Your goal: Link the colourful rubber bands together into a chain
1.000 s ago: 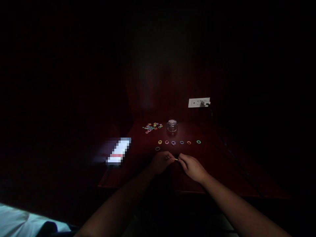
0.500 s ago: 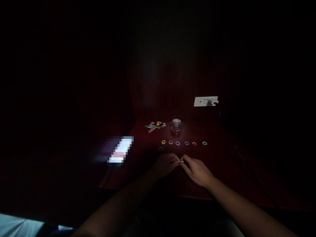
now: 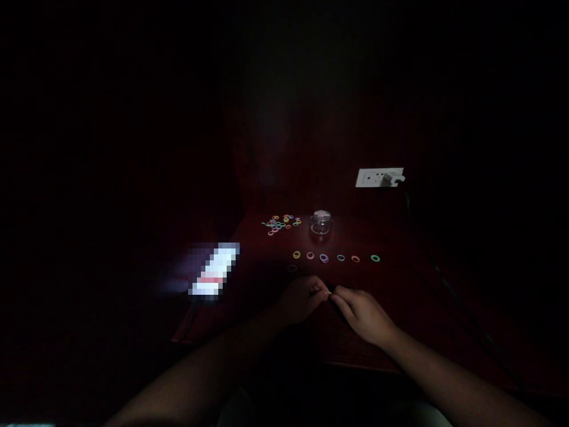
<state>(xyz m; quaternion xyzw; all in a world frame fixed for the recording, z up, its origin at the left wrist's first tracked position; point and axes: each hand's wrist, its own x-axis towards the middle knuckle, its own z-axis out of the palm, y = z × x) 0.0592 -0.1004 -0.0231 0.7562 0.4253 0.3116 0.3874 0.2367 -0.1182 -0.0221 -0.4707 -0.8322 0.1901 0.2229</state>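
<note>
Fingertips of my left hand (image 3: 306, 299) and my right hand (image 3: 362, 313) meet over the near part of the dark red table (image 3: 351, 347), both closed in a pinch. Between them shows a small yellow hair tie (image 3: 329, 292), mostly hidden by the fingers. Just beyond lies a row of ring-shaped hair ties: yellow (image 3: 296, 257), pink (image 3: 310, 258), purple (image 3: 324, 261), blue (image 3: 341, 260), orange (image 3: 355, 261) and green (image 3: 376, 261). A dim, pale ring (image 3: 292, 271) rests in shadow in front of the row's left end.
A loose pile of coloured hair ties (image 3: 278, 225) lies at the back left, beside a clear lidded jar (image 3: 320, 226). On the left glows a phone (image 3: 216, 270). A wall socket (image 3: 371, 178) holds a white plug (image 3: 394, 178); a dark cable (image 3: 448, 290) runs along the right.
The view has shifted slightly. The hands remain together, but less of the yellow hair tie shows between the fingertips, which are a little farther apart. The row and pile look the same.
</note>
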